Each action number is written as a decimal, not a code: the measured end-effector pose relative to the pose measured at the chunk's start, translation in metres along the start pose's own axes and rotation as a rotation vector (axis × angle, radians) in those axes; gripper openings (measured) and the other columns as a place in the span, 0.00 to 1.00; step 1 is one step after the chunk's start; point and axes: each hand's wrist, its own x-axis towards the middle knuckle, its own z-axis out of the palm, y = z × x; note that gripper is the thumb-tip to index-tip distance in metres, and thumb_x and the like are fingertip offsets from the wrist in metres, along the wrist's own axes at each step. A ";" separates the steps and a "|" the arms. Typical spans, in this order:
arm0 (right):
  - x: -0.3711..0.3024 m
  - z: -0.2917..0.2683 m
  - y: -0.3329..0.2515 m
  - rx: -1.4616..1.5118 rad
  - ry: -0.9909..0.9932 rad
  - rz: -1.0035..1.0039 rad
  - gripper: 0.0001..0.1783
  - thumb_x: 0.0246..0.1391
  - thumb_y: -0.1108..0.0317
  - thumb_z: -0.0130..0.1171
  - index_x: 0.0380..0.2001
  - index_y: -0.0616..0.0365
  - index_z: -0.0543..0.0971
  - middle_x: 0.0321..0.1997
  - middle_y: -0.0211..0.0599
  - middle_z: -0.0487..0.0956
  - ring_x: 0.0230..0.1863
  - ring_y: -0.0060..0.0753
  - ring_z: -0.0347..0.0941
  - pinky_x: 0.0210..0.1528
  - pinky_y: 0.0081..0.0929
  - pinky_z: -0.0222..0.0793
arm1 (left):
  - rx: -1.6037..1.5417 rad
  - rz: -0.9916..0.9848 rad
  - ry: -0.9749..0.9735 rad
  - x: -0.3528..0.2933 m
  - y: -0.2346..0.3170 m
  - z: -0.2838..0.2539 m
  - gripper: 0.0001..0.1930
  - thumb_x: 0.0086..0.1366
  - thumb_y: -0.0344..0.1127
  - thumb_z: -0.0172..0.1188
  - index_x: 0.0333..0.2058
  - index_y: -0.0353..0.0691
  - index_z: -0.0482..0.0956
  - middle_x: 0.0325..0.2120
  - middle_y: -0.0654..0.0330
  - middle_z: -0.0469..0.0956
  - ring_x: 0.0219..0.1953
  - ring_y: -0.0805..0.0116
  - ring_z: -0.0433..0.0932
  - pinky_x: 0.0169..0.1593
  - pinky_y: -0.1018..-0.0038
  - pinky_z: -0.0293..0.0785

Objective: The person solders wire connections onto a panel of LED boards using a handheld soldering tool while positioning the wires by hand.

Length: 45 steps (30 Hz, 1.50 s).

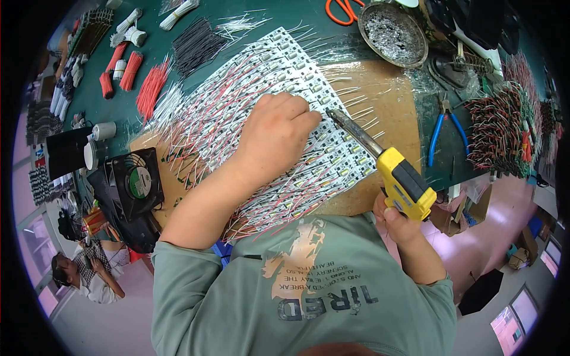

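My right hand (399,221) grips the handle of a yellow and black soldering gun (405,181). Its metal tip points up and left, ending at the circuit boards beside my left fingers. Over a large panel of white circuit boards (285,52) my left hand (278,132) is closed in a pinch. Whatever its fingertips hold is hidden from this view. Many thin red and white wires (208,115) stick out of the boards in rows, some lying under my left forearm. The panel rests at a slant on a brown board (392,101).
Bundles of red wires (153,89) and black wires (199,44) lie at the far left. A black fan (133,183) stands left of the panel. At the right are a metal bowl (393,34), blue-handled pliers (439,127) and stacked wired boards (499,127). Orange-handled scissors (343,10) lie behind.
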 end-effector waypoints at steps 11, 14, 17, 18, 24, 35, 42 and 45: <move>0.002 0.006 0.005 -0.160 0.062 -0.032 0.30 0.52 0.64 0.60 0.56 0.63 0.65 0.24 0.31 0.67 0.23 0.24 0.63 0.24 0.23 0.61 | -0.008 -0.008 0.004 0.000 0.000 0.000 0.11 0.50 0.25 0.62 0.34 0.44 0.82 0.29 0.62 0.76 0.34 0.60 0.76 0.39 0.65 0.69; 0.004 0.008 0.002 -0.166 0.047 -0.053 0.30 0.53 0.63 0.60 0.57 0.62 0.65 0.25 0.32 0.67 0.23 0.24 0.63 0.24 0.24 0.61 | -0.001 -0.004 0.007 -0.001 0.000 0.001 0.11 0.50 0.25 0.62 0.34 0.43 0.82 0.30 0.62 0.76 0.34 0.60 0.76 0.40 0.65 0.68; 0.001 0.003 0.002 -0.054 0.040 -0.023 0.21 0.53 0.72 0.61 0.50 0.63 0.72 0.32 0.33 0.76 0.32 0.24 0.72 0.34 0.24 0.68 | 0.003 -0.003 0.009 -0.001 0.000 0.001 0.11 0.50 0.25 0.62 0.35 0.43 0.82 0.30 0.62 0.76 0.35 0.60 0.75 0.40 0.65 0.68; 0.001 0.002 0.001 -0.055 0.041 -0.023 0.21 0.53 0.72 0.61 0.50 0.63 0.72 0.32 0.33 0.76 0.32 0.24 0.72 0.34 0.24 0.68 | 0.004 -0.004 0.007 -0.001 0.000 0.001 0.11 0.50 0.25 0.62 0.34 0.43 0.82 0.30 0.62 0.76 0.35 0.60 0.75 0.40 0.65 0.68; 0.001 0.003 -0.007 0.061 0.003 0.010 0.10 0.56 0.64 0.61 0.33 0.58 0.73 0.26 0.30 0.72 0.27 0.25 0.68 0.29 0.24 0.63 | 0.038 -0.008 0.003 -0.001 0.002 0.001 0.11 0.51 0.25 0.62 0.34 0.44 0.82 0.30 0.62 0.76 0.36 0.61 0.76 0.41 0.66 0.68; -0.010 -0.002 -0.006 -0.020 0.014 0.033 0.09 0.55 0.65 0.61 0.31 0.56 0.73 0.25 0.29 0.71 0.27 0.25 0.67 0.30 0.25 0.64 | -0.022 0.040 0.037 0.001 0.007 -0.003 0.11 0.49 0.24 0.63 0.34 0.42 0.82 0.30 0.62 0.76 0.36 0.60 0.76 0.40 0.65 0.68; -0.019 -0.011 -0.001 -0.026 -0.025 0.037 0.09 0.55 0.66 0.61 0.34 0.58 0.74 0.26 0.29 0.73 0.27 0.25 0.69 0.30 0.25 0.65 | -0.085 0.049 -0.048 -0.003 0.013 -0.002 0.14 0.47 0.22 0.63 0.35 0.40 0.83 0.28 0.59 0.77 0.33 0.58 0.77 0.38 0.63 0.72; -0.021 -0.008 0.000 -0.087 0.045 0.041 0.11 0.54 0.68 0.62 0.39 0.60 0.76 0.27 0.31 0.76 0.28 0.25 0.71 0.31 0.26 0.67 | -0.090 0.045 -0.047 -0.003 0.014 0.000 0.13 0.48 0.22 0.63 0.35 0.40 0.83 0.28 0.59 0.77 0.33 0.58 0.76 0.38 0.64 0.72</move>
